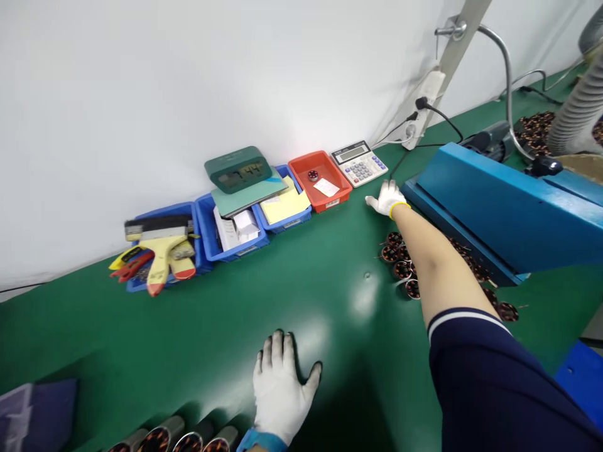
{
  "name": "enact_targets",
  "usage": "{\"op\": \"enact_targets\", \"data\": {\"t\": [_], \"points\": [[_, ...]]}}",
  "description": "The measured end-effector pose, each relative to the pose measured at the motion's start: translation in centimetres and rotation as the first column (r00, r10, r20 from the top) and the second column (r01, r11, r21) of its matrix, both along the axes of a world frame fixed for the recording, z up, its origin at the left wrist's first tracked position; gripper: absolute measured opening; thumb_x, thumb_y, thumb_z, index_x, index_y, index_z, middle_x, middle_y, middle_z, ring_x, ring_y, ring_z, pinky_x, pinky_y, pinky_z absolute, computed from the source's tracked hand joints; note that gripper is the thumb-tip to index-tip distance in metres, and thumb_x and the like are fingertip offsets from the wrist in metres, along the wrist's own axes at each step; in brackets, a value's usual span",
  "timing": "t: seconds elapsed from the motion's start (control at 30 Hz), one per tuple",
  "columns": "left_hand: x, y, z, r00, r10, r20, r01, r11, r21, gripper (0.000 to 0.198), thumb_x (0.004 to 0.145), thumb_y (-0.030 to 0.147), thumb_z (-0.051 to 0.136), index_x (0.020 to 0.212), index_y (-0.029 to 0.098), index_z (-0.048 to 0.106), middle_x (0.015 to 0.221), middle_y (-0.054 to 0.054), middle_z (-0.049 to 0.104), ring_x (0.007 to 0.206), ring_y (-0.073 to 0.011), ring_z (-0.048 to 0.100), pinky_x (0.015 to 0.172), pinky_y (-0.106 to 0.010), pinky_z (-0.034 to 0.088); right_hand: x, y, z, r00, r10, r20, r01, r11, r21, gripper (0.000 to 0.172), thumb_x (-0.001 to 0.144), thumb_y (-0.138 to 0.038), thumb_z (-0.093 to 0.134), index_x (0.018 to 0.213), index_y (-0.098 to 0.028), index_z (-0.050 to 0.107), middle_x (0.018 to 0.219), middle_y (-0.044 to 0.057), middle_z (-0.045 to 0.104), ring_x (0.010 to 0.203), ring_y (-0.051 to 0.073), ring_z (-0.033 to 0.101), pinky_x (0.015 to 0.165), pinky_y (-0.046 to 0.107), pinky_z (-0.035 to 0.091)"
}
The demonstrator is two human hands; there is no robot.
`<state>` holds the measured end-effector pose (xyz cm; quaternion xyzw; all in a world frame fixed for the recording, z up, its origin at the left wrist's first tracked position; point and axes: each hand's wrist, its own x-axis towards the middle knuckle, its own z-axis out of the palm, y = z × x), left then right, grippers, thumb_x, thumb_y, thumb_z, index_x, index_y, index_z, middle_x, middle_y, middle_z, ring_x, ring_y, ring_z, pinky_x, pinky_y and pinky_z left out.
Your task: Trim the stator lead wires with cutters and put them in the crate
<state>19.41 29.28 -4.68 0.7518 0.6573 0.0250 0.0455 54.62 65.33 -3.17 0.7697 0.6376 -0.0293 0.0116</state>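
White-gloved left hand (281, 395), white-gloved right hand (387, 199): lying spread, grips empty | round copper-wound metal parts (402, 270): sitting grouped, none being handled | finished share: not showing

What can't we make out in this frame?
Head view:
Any writing on the white paper slip in the red plastic tray: too small.
Silver metal cylinders: cut off by bottom edge.
Round copper-wound parts: partly hidden by right bare forearm.
Palm of left white-gloved hand: turned toward green table.
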Motion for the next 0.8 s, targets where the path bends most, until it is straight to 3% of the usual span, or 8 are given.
{"op": "enact_targets", "data": {"t": [0.1, 0.17, 0.27, 0.43, 0.53, 0.67, 0.73, 0.8], "points": [[0.0, 0.1, -0.2, 1.000, -0.017, -0.010, 0.017, 1.000, 0.018, 0.074, 0.081, 0.052, 0.053, 0.135, 0.000, 0.049, 0.143, -0.027, 0.043, 0.133, -0.0443, 0.037, 0.108, -0.055, 0.030, -0.7, 2.2, -0.9, 0.999, 0.035, -0.008, -0.035, 0.999, -0.012, 0.097, 0.086, -0.070, 0.027, 0.146, 0.006, 0.022, 0.151, 0.033, 0.025, 0.138, 0.045, 0.027, 0.109, 0.059, 0.022], [0.0, 0.2, -0.2, 1.000, -0.015, -0.014, 0.015, 0.999, 0.030, 0.074, 0.081, 0.052, 0.054, 0.134, 0.001, 0.049, 0.142, -0.026, 0.044, 0.132, -0.0441, 0.037, 0.108, -0.055, 0.031, -1.5, 1.9, -1.5, 0.995, 0.102, -0.007, -0.102, 0.995, -0.008, 0.096, 0.086, -0.071, 0.026, 0.148, 0.002, 0.022, 0.153, 0.030, 0.023, 0.141, 0.045, 0.022, 0.110, 0.062, 0.016], [0.1, 0.3, -0.1, 1.000, -0.005, -0.011, 0.006, 0.999, 0.044, 0.075, 0.080, 0.052, 0.054, 0.134, -0.001, 0.049, 0.142, -0.028, 0.044, 0.132, -0.0446, 0.038, 0.108, -0.056, 0.031, -3.0, -0.7, -1.8, 0.964, 0.267, -0.009, -0.267, 0.963, -0.025, 0.099, 0.082, -0.074, 0.032, 0.150, -0.003, 0.022, 0.156, 0.026, 0.020, 0.143, 0.044, 0.018, 0.113, 0.060, 0.012], [0.2, 0.4, 0.2, 1.000, -0.009, 0.005, 0.009, 0.999, 0.039, 0.076, 0.079, 0.053, 0.055, 0.133, -0.001, 0.050, 0.141, -0.028, 0.045, 0.131, -0.0451, 0.039, 0.107, -0.056, 0.031, -5.3, -4.7, -1.1, 0.829, 0.555, -0.065, -0.559, 0.826, -0.073, 0.098, 0.078, -0.077, 0.040, 0.150, -0.011, 0.029, 0.155, 0.020, 0.028, 0.142, 0.038, 0.026, 0.115, 0.048, 0.019], [0.2, 0.4, 0.3, 1.000, -0.007, 0.004, 0.007, 0.999, 0.039, 0.078, 0.079, 0.054, 0.055, 0.133, -0.001, 0.050, 0.141, -0.028, 0.045, 0.131, -0.0452, 0.039, 0.107, -0.056, 0.031, -6.2, -4.4, -0.8, 0.806, 0.588, -0.069, -0.591, 0.807, -0.021, 0.092, 0.085, -0.070, 0.035, 0.150, -0.005, 0.025, 0.155, 0.025, 0.025, 0.141, 0.039, 0.027, 0.113, 0.051, 0.020], [0.2, 0.4, 0.2, 1.000, 0.004, 0.002, -0.004, 0.999, 0.034, 0.079, 0.079, 0.055, 0.055, 0.134, 0.000, 0.049, 0.142, -0.028, 0.044, 0.132, -0.0450, 0.038, 0.108, -0.056, 0.030, -7.5, -5.0, -1.0, 0.782, 0.621, -0.054, -0.620, 0.784, 0.035, 0.094, 0.082, -0.068, 0.044, 0.147, -0.001, 0.028, 0.153, 0.029, 0.025, 0.141, 0.044, 0.023, 0.112, 0.059, 0.010], [0.2, 0.3, 0.2, 1.000, 0.010, 0.008, -0.010, 1.000, 0.027, 0.079, 0.079, 0.055, 0.055, 0.135, 0.000, 0.049, 0.142, -0.028, 0.044, 0.132, -0.0450, 0.037, 0.108, -0.057, 0.030, -8.4, -6.2, -1.1, 0.704, 0.708, -0.061, -0.707, 0.706, 0.033, 0.095, 0.079, -0.068, 0.049, 0.147, -0.004, 0.032, 0.153, 0.026, 0.029, 0.141, 0.042, 0.025, 0.114, 0.057, 0.009], [0.2, 0.3, 0.2, 1.000, 0.014, 0.020, -0.014, 1.000, 0.018, 0.079, 0.079, 0.055, 0.055, 0.134, 0.000, 0.049, 0.143, -0.028, 0.043, 0.132, -0.0452, 0.037, 0.108, -0.057, 0.029, -9.3, -7.2, -1.1, 0.565, 0.820, -0.086, -0.822, 0.569, 0.031, 0.096, 0.077, -0.070, 0.051, 0.147, -0.007, 0.034, 0.153, 0.023, 0.032, 0.140, 0.040, 0.028, 0.115, 0.055, 0.011]]}}
